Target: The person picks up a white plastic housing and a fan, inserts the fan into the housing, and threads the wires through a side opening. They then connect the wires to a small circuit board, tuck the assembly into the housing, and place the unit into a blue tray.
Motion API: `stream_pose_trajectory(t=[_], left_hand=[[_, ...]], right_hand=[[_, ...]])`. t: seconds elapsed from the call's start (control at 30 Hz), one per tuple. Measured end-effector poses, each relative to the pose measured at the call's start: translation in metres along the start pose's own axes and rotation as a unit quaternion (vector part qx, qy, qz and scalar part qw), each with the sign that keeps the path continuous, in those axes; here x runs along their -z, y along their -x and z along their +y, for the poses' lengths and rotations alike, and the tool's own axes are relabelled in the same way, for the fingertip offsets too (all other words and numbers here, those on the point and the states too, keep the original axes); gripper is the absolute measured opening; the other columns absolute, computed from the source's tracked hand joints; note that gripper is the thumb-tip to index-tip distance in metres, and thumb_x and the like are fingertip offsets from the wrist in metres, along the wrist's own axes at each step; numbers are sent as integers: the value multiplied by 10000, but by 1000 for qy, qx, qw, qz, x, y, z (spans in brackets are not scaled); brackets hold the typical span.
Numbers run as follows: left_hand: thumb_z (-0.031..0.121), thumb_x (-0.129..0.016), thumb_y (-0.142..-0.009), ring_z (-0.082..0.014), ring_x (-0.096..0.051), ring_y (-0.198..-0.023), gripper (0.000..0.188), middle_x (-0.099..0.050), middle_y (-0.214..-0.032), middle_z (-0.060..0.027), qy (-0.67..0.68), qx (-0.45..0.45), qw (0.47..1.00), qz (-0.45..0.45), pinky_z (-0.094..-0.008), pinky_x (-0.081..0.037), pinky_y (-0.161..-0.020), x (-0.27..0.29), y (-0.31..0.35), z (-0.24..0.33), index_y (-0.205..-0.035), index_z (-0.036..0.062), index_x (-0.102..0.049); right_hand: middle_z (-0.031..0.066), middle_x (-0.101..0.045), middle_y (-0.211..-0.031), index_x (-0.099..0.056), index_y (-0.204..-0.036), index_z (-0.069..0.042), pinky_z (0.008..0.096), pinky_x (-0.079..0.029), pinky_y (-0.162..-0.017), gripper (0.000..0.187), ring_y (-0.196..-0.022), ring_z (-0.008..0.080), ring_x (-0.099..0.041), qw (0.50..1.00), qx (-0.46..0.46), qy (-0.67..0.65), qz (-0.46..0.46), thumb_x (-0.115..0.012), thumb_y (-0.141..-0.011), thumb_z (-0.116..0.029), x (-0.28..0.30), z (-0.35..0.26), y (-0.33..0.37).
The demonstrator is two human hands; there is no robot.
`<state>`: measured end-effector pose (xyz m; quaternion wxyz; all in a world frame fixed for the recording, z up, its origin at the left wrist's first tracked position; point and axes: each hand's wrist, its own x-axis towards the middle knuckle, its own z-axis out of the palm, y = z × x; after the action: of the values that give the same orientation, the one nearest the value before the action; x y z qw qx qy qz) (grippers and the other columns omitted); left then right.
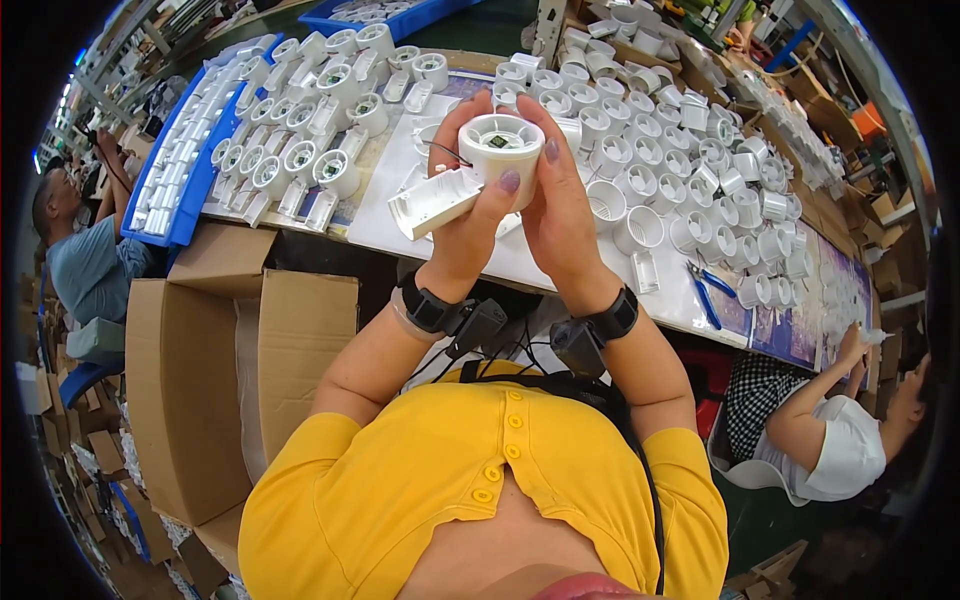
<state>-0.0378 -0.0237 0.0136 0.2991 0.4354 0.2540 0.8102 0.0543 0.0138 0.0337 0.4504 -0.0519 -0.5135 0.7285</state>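
Observation:
Both my hands are raised over the table, closed around a round white plastic lamp housing (492, 161). My left hand (462, 240) cups its left side, with the thumb pressed on the front. My right hand (556, 215) wraps the right side, thumb near the rim. A small dark circuit part shows inside the housing's open top. From its left side a dark wire runs toward a white rectangular case (432, 204), which sticks out to the left against my left hand. Fingers behind the housing are mostly hidden.
Finished-looking housings with cases (300, 160) stand in rows at left, beside a blue tray (180, 232) of white parts. Many empty white cups (640, 230) crowd the right. Blue-handled pliers (708, 295) lie near the front edge. An open cardboard box (190, 400) stands lower left. People sit at both sides.

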Motion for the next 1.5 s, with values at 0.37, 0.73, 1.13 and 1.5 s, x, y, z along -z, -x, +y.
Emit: stream_pose_trajectory(t=[0.37,0.73,1.13,1.5], left_hand=[[138,-619,-840,-225,-429,-1255,524,-398,-1389,-173,-24,-43,997,58,-362,-367,-1047,-4,6,-2,-1285,49,-356],[123,-585,-851,-228,-444,-1215,407,-425,-1352,-172,-10,-14,999,42,-366,-341,-1057,-9,2,1,-1211,40,-414],[170,-688,-832,-250,-454,-1184,447,-479,-1268,-152,-126,-62,989,35,-393,-320,-1053,0,0,-9,-1174,30,-437],[305,-596,-928,-292,-265,-1376,684,-297,-1456,-175,17,66,997,-23,-382,-234,-1114,8,12,-12,-1432,33,-223]], right_hand=[[78,-437,-1369,-382,-1355,-74,307,-332,-1051,393,-1241,173,-429,993,104,55,-13,-480,-995,-196,-5,22,5],[77,-465,-1303,-399,-1298,-79,312,-353,-1030,331,-1198,170,-451,989,127,64,-44,-462,-998,-203,5,21,1],[69,-488,-1229,-385,-1294,-84,291,-368,-1004,331,-1150,151,-472,999,35,-32,26,-445,-999,-223,10,26,-2],[175,-510,-1320,-400,-1309,-111,389,-430,-1015,419,-1184,259,-524,990,-58,-124,-41,-359,-997,-389,33,19,-5]])
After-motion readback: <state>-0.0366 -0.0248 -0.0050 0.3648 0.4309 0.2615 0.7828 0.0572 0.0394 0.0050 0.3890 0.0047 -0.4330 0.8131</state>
